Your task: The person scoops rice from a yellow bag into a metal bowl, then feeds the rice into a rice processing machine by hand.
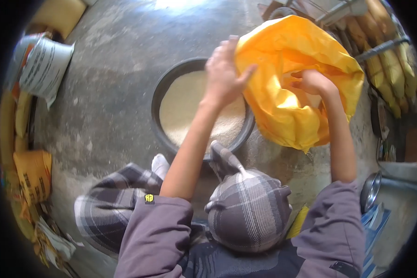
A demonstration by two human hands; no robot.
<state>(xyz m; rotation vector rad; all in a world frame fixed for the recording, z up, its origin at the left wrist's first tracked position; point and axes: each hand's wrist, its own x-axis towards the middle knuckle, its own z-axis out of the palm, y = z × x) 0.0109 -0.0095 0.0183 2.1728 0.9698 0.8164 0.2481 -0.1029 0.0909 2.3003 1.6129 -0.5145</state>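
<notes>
A yellow woven sack [268,46] stands on the floor to the right, its mouth wide and facing up. My left hand [224,76] is against the sack's left rim, with fingers stretched and the thumb apart. Inside the mouth is my right hand [316,83], its fingers pointing left and slightly spread; nothing shows in them. Pale contents are partly visible deep in the sack. Beside it sits a dark round tub [156,99] holding pale, rice-like grain [190,99]. My left forearm crosses above the tub and hides part of it.
My plaid-covered knee [250,208] and a white-socked foot [160,166] are close to the tub. Filled sacks [44,67] line the left side. Yellowish full bags [396,69] lie behind a metal bar at right. A metal bowl [370,192] leans by my right sleeve.
</notes>
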